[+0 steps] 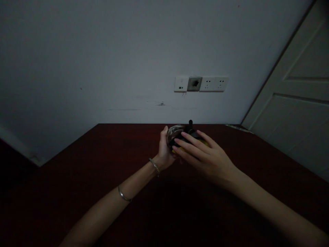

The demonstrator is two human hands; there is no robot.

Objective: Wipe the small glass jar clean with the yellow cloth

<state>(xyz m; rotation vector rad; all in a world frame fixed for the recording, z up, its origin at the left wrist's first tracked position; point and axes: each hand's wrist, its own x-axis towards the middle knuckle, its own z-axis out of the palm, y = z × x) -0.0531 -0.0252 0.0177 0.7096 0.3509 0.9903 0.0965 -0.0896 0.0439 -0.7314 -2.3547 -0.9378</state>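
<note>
Both hands are on a small object [176, 132] above the dark red tabletop. It has a rounded, shiny, patterned brown-and-silver left end, black and yellow parts, and a short black knob [190, 123] sticking up; its exact kind I cannot make out. My left hand [164, 147] is closed round the left end, thumb up along the side. Across the top and right side lies my right hand [205, 152], its fingers bent over the object and covering much of it. The right thumb and the underside of the object are hidden.
The dark red table [123, 147] reaches back to a pale wall [128, 61]. Sockets and switch plates [212, 84] are set in the wall. A panelled door [295, 103] stands at the right. A thin patterned strip [239, 128] lies at the table's far right edge.
</note>
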